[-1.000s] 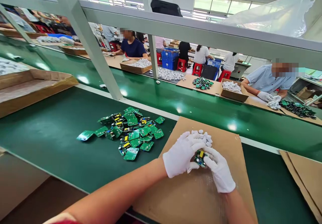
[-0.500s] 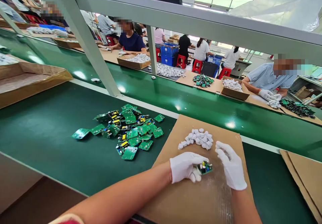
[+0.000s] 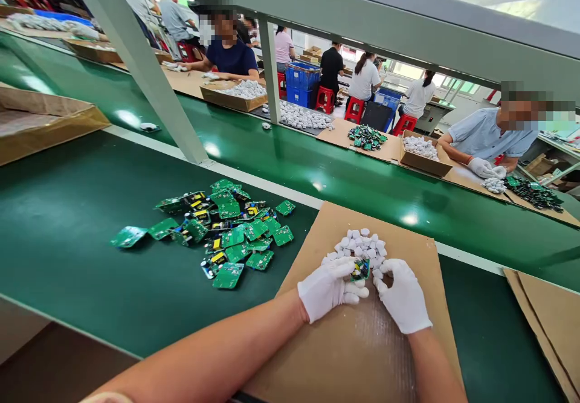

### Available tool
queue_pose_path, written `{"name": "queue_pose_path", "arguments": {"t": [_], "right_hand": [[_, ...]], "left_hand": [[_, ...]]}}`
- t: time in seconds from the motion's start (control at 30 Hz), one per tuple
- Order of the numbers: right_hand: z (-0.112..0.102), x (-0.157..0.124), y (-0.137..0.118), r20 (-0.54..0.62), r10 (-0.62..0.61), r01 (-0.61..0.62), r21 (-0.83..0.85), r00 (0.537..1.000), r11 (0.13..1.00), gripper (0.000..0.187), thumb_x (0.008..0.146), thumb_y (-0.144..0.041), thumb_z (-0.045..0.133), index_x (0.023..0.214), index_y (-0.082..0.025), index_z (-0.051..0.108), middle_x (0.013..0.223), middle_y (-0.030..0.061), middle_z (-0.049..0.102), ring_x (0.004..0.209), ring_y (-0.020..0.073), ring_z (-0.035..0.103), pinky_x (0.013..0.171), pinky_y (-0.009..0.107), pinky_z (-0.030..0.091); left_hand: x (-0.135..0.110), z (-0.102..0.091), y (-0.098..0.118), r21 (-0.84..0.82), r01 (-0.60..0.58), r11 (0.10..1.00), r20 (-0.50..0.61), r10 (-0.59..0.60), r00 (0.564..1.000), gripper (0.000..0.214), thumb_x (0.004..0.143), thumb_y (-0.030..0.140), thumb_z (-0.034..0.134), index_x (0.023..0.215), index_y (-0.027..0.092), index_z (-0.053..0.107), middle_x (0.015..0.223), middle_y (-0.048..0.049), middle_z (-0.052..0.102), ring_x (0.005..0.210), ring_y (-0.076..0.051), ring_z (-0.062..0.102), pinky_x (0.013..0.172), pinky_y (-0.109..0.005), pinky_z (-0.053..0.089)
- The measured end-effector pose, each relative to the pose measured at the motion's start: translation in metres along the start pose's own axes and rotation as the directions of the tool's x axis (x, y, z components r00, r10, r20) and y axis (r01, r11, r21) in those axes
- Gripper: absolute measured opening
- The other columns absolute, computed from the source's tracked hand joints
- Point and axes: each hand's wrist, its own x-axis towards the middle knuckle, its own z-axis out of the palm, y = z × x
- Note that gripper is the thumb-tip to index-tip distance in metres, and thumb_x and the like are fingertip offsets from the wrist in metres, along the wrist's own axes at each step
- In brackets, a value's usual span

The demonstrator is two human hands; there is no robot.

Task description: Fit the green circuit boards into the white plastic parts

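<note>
My left hand (image 3: 328, 288), in a white glove, grips a small green circuit board (image 3: 360, 269) between thumb and fingers. The board's component side, with yellow and black parts, faces up and toward my right hand. At the near right edge of a heap of small white pieces (image 3: 357, 243), my gloved right hand (image 3: 402, 293) has its thumb and forefinger pinched on a white piece (image 3: 377, 274). Both hands are over a brown cardboard sheet (image 3: 344, 354). Left of the sheet lies a loose pile of green circuit boards (image 3: 231, 234) on the dark green bench.
A grey metal frame post (image 3: 158, 83) rises behind the bench, with a rail across the top. Beyond runs a green conveyor belt (image 3: 290, 161). An open cardboard box (image 3: 54, 122) stands at left, folded cardboard (image 3: 550, 324) at right. Several co-workers sit across the belt.
My right hand has gone from open fingers to a pinch at the white heap. My left hand has carried the circuit board up and slightly left, closer to the heap, tilting it.
</note>
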Motion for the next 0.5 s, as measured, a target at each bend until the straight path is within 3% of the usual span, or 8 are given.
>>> {"name": "queue_pose_path", "arguments": {"t": [0.07, 0.2, 0.37, 0.43, 0.5], "right_hand": [[-0.0007, -0.0010, 0.0006, 0.030, 0.024, -0.024, -0.001, 0.999, 1.000, 0.008, 0.073, -0.020, 0.053, 0.080, -0.020, 0.056, 0.087, 0.0045, 0.060, 0.082, 0.0202, 0.056, 0.074, 0.032, 0.043], [-0.0006, 0.0002, -0.0050, 0.064, 0.103, -0.101, -0.029, 0.993, 0.994, 0.034, 0.073, -0.026, 0.055, 0.107, -0.022, 0.055, 0.091, 0.0038, 0.061, 0.088, 0.0219, 0.057, 0.076, 0.033, 0.043], [0.0002, -0.0004, -0.0078, 0.084, 0.071, -0.068, -0.045, 0.994, 0.997, 0.009, 0.074, -0.024, 0.051, 0.081, -0.021, 0.058, 0.088, 0.0037, 0.059, 0.084, 0.0201, 0.057, 0.074, 0.031, 0.042], [0.0007, -0.0026, -0.0071, 0.104, 0.132, -0.129, -0.035, 0.986, 0.991, 0.012, 0.075, -0.027, 0.052, 0.084, -0.021, 0.057, 0.082, 0.0023, 0.060, 0.080, 0.0199, 0.058, 0.069, 0.030, 0.042], [0.0011, -0.0042, -0.0074, 0.109, 0.157, -0.155, -0.029, 0.982, 0.988, 0.026, 0.074, -0.027, 0.053, 0.100, -0.023, 0.056, 0.086, 0.0016, 0.061, 0.082, 0.0199, 0.058, 0.069, 0.030, 0.042]], "left_hand": [[-0.0005, 0.0012, 0.0013, 0.022, 0.001, 1.000, -0.022, -0.001, 1.000, 0.033, 0.076, 0.036, 0.062, 0.098, 0.017, 0.046, 0.075, -0.0028, 0.060, 0.072, -0.018, 0.066, 0.055, -0.021, 0.047], [0.0000, 0.0030, 0.0021, 0.062, -0.021, 0.998, -0.037, 0.024, 0.999, 0.032, 0.074, 0.035, 0.064, 0.094, 0.016, 0.047, 0.076, -0.0038, 0.061, 0.070, -0.018, 0.066, 0.053, -0.021, 0.047], [-0.0002, 0.0017, 0.0018, 0.019, -0.016, 1.000, -0.007, 0.016, 1.000, 0.029, 0.072, 0.033, 0.067, 0.091, 0.015, 0.053, 0.079, -0.0044, 0.062, 0.072, -0.016, 0.066, 0.055, -0.020, 0.047], [-0.0010, 0.0010, 0.0012, -0.001, -0.014, 1.000, 0.013, 0.014, 1.000, 0.028, 0.072, 0.031, 0.068, 0.090, 0.014, 0.055, 0.083, -0.0056, 0.063, 0.075, -0.018, 0.066, 0.059, -0.022, 0.049], [-0.0020, 0.0007, 0.0005, -0.023, -0.019, 1.000, 0.035, 0.020, 0.999, 0.026, 0.071, 0.027, 0.069, 0.091, 0.015, 0.056, 0.090, -0.0061, 0.064, 0.079, -0.019, 0.066, 0.062, -0.024, 0.049]]}}
